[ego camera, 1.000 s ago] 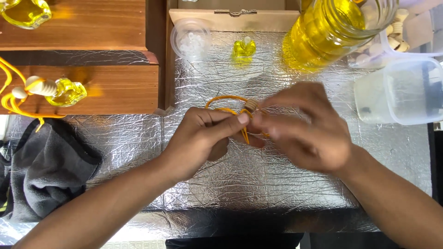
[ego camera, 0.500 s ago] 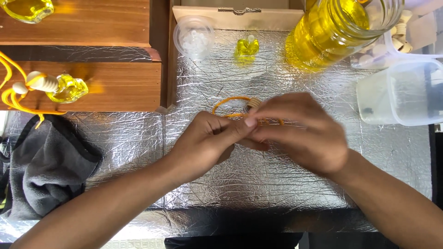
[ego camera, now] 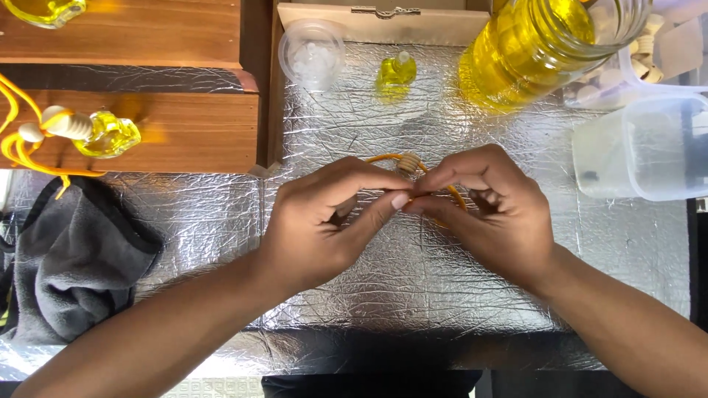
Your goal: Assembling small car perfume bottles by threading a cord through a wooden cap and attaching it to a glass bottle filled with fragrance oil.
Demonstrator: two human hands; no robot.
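Both hands, left hand [ego camera: 324, 221] and right hand [ego camera: 490, 210], pinch an orange cord [ego camera: 383, 158] with bead [ego camera: 408, 163] mid-table; threading step. Next needs a steady fingertip pull.

One view only, from the camera on your head. It looks almost straight down, from close above, at a foil-covered tabletop [ego camera: 442, 295]. Your forearms enter from the bottom edge, and your left hand [ego camera: 324, 228] and right hand [ego camera: 487, 210] meet at the centre. The table's far edge lies along the top.
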